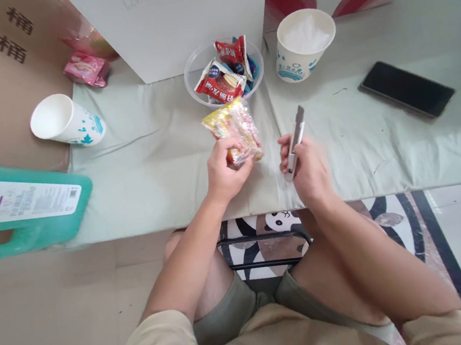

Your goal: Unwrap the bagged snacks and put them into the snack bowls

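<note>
My left hand (228,170) pinches the lower edge of a shiny yellow and red plastic snack packet (235,126), held just above the table's front part. In my right hand (308,168) is a utility knife (295,147), its blade out and pointing away from me. The knife is apart from the packet, to its right. Right behind the packet stands a clear round plastic bowl (190,84) with several red, white and blue wrapped snacks (221,81) in it.
A paper cup with white stuffing (299,67) and a black phone (406,88) are at the right. Another paper cup (75,122), a pink packet (86,70) and a green jug (51,233) are at the left. Boxes, including a white one (168,22), line the back.
</note>
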Demonstrator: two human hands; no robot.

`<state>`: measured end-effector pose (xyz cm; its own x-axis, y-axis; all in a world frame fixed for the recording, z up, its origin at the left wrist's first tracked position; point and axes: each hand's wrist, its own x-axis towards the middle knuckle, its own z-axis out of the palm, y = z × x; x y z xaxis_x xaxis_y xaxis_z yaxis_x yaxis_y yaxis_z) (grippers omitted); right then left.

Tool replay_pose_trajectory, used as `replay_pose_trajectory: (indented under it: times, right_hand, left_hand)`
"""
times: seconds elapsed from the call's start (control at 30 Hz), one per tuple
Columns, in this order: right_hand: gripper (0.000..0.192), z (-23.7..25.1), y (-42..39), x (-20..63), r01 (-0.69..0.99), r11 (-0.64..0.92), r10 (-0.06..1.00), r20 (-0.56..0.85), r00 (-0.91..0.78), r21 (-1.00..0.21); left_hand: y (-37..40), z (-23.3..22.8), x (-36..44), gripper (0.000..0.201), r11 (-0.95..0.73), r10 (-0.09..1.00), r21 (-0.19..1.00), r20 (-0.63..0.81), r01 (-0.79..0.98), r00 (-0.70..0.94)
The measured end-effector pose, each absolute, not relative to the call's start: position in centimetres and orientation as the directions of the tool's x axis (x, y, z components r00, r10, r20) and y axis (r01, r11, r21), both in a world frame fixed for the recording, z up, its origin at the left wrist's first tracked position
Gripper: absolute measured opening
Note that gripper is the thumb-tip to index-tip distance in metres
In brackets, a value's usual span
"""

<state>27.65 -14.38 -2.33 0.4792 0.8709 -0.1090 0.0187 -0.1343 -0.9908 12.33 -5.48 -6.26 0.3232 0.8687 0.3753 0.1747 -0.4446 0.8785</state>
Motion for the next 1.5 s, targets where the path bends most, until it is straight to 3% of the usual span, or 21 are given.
replay_pose_trajectory:
  times: [0.17,0.4,0.5,0.67,0.87,1.03,1.13,1.23,1.33,1.43,1.5]
  right_hand:
    - [0.035,-2.8,-14.4,25.6,-0.002,-0.045,0.991,-0.045,0.125,-0.999]
    - [0.044,-4.3,-12.4,25.1,-0.181,0.015,0.972,-0.028,0.235,-0.983]
    - [0.04,-4.1,-12.4,25.3,-0.154,0.009,0.967,-0.03,0.253,-0.988]
    - [0.033,-3.3,-12.7,25.2,0.039,-0.153,0.94,-0.133,0.315,-0.988]
    - [0.038,-2.6,-12.1,25.0,-0.166,-0.247,0.933,-0.281,0.225,-0.955]
    - [0.033,-1.9,-12.3,25.1,-0.237,-0.429,0.899,-0.436,-0.025,-0.871]
    - [0.031,-2.1,-12.7,25.1,-0.164,-0.472,0.881,-0.458,-0.115,-0.866]
    - [0.032,-2.5,-13.2,25.7,-0.065,-0.461,0.88,-0.446,-0.163,-0.885]
    - [0.035,-2.9,-13.2,27.0,0.131,-0.376,0.925,-0.38,-0.013,-0.917]
    - [0.03,-3.4,-12.8,29.0,0.474,-0.22,0.95,-0.077,0.303,-0.852]
    - [0.032,-3.8,-12.5,30.3,0.651,-0.167,0.916,0.127,0.379,-0.74]
  left_hand:
    - [-4.8,-5.7,11.3,0.033,-0.43,0.894,0.859,0.362,0.276,0.266]
    - [-5.2,-5.7,11.8,0.031,-0.435,0.869,0.867,0.334,0.244,0.364]
    - [-5.2,-5.5,11.6,0.027,-0.469,0.847,0.848,0.354,0.247,0.396]
    - [-5.2,-5.3,11.5,0.019,-0.571,0.807,0.728,0.411,0.379,0.425]
    - [-5.4,-5.5,11.3,0.011,-0.622,0.777,0.674,0.467,0.398,0.422]
    - [-5.0,-4.9,10.4,0.017,-0.526,0.849,0.745,0.484,0.41,0.21]
    - [-4.3,-4.4,9.5,0.027,-0.461,0.868,0.789,0.496,0.405,0.021]
    - [-3.2,-4.2,8.5,0.033,-0.344,0.898,0.884,0.408,0.316,-0.163]
    - [-2.7,-4.2,8.1,0.04,-0.23,0.931,0.96,0.265,0.16,-0.253]
    - [-3.9,-4.3,8.6,0.05,-0.144,0.986,0.988,0.148,0.046,-0.083]
    - [-5.4,-4.4,9.1,0.06,-0.079,0.989,0.997,0.076,0.015,0.13]
